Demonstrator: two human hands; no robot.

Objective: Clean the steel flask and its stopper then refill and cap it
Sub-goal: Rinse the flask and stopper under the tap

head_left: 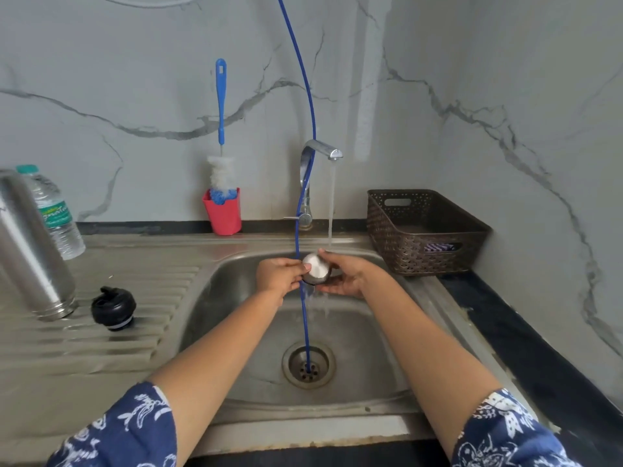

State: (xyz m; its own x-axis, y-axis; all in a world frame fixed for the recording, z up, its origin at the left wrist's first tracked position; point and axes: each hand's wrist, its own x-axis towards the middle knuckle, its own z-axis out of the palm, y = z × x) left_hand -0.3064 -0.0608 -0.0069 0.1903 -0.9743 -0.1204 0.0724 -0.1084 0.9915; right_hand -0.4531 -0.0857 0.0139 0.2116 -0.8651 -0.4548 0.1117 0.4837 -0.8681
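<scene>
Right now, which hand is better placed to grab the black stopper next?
Left, probably. The stopper sits on the drainboard left of the sink, nearer the left hand. The right hand cradles the steel cup under the running water.

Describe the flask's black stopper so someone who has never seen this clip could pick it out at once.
Find the ribbed drainboard left of the sink basin. A tall steel flask stands on it, and the stopper sits just right of the flask's base, not touching. It is the only squat, black, round piece there; the flask and the water bottle behind are tall, shiny or clear.
</scene>
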